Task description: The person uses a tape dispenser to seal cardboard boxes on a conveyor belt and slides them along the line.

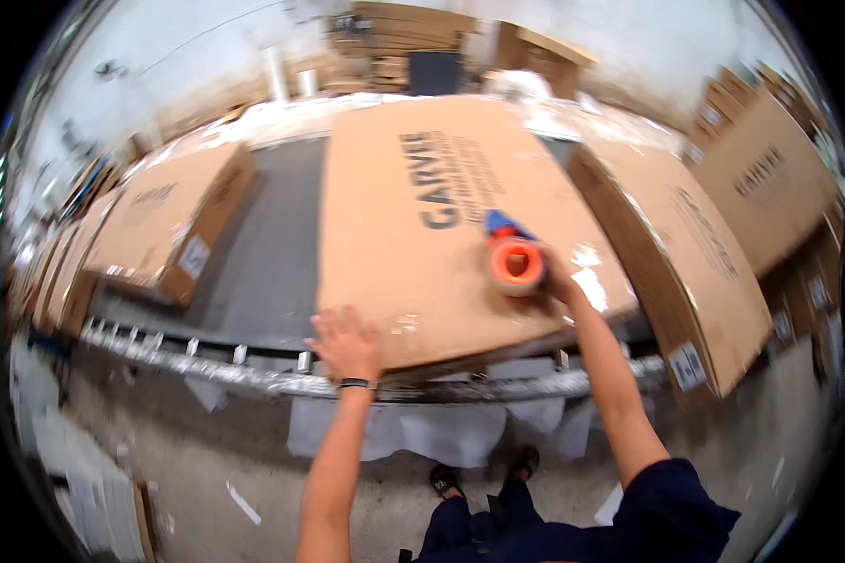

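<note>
A large flat cardboard box [385, 253] with dark printing lies across the conveyor before me. My left hand [345, 343] rests on its near left corner, palm down with the fingers spread. Over the box's right part, my right hand [556, 277] grips a tape dispenser [514, 258] with a blue head and an orange-red roll. The hand's fingers are partly hidden behind the roll and slightly blurred. Shiny strips of clear tape [587, 272] show at the box's right edge, and a small piece sits near the left hand.
On the dark conveyor belt [277, 235], another carton [174, 220] lies to the left and one [676, 244] to the right. More boxes [770, 178] lean at the far right. A metal rail [253, 371] runs along the near edge. Paper scraps [244, 504] litter the floor.
</note>
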`<action>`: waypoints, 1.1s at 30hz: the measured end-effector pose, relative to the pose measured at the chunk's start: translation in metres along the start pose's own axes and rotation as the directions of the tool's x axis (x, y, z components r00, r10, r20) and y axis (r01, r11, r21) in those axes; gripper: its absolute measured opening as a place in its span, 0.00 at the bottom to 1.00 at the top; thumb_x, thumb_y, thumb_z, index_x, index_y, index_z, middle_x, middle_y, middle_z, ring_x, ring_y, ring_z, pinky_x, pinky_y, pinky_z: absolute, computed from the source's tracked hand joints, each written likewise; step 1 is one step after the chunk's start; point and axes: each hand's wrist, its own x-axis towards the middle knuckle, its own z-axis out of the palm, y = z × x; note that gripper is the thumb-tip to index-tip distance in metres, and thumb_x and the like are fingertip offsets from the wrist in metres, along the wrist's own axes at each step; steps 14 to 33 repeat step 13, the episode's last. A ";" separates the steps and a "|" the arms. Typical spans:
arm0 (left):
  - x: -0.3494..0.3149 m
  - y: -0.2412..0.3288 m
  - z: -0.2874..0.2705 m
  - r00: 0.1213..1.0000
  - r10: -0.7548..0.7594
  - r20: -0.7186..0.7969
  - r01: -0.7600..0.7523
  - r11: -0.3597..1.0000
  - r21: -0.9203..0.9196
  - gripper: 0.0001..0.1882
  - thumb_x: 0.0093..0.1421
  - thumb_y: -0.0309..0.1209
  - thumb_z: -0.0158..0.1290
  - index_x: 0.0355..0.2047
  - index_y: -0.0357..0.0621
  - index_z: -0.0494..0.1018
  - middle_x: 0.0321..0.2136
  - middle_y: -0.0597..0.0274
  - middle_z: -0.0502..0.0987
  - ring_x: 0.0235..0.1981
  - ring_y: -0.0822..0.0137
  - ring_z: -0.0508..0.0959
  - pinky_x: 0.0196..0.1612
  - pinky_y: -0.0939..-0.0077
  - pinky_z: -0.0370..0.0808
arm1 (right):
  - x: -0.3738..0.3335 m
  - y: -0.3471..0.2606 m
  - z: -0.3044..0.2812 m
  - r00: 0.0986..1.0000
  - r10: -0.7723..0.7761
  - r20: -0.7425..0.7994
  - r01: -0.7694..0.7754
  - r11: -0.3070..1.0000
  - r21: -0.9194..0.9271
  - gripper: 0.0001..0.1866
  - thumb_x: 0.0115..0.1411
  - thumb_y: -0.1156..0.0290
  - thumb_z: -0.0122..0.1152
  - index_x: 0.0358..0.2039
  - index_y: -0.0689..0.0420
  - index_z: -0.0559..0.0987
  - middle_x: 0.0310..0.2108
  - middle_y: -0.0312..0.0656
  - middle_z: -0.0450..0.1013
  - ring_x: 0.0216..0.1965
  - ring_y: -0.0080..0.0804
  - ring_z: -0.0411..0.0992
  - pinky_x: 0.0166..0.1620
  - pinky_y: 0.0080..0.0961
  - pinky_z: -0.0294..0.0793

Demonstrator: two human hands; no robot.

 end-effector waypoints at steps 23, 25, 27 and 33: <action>0.027 -0.099 0.084 0.880 0.254 -0.401 -0.382 0.881 -0.280 0.26 0.65 0.43 0.37 0.63 0.59 0.50 0.64 0.62 0.48 0.63 0.52 0.52 0.59 0.40 0.49 | -0.180 -0.005 -0.088 0.714 -0.655 -0.246 0.445 0.697 -0.562 0.30 0.63 0.49 0.42 0.56 0.59 0.64 0.53 0.54 0.64 0.53 0.50 0.61 0.57 0.35 0.58; 0.027 -0.099 0.084 0.880 0.254 -0.401 -0.382 0.881 -0.280 0.26 0.65 0.43 0.37 0.63 0.59 0.50 0.64 0.62 0.48 0.63 0.52 0.52 0.59 0.40 0.49 | -0.180 -0.005 -0.088 0.714 -0.655 -0.246 0.445 0.697 -0.562 0.30 0.63 0.49 0.42 0.56 0.59 0.64 0.53 0.54 0.64 0.53 0.50 0.61 0.57 0.35 0.58; 0.027 -0.099 0.084 0.880 0.254 -0.401 -0.382 0.881 -0.280 0.26 0.65 0.43 0.37 0.63 0.59 0.50 0.64 0.62 0.48 0.63 0.52 0.52 0.59 0.40 0.49 | -0.180 -0.005 -0.088 0.714 -0.655 -0.246 0.445 0.697 -0.562 0.30 0.63 0.49 0.42 0.56 0.59 0.64 0.53 0.54 0.64 0.53 0.50 0.61 0.57 0.35 0.58; 0.027 -0.099 0.084 0.880 0.254 -0.401 -0.382 0.881 -0.280 0.26 0.65 0.43 0.37 0.63 0.59 0.50 0.64 0.62 0.48 0.63 0.52 0.52 0.59 0.40 0.49 | -0.180 -0.005 -0.088 0.714 -0.655 -0.246 0.445 0.697 -0.562 0.30 0.63 0.49 0.42 0.56 0.59 0.64 0.53 0.54 0.64 0.53 0.50 0.61 0.57 0.35 0.58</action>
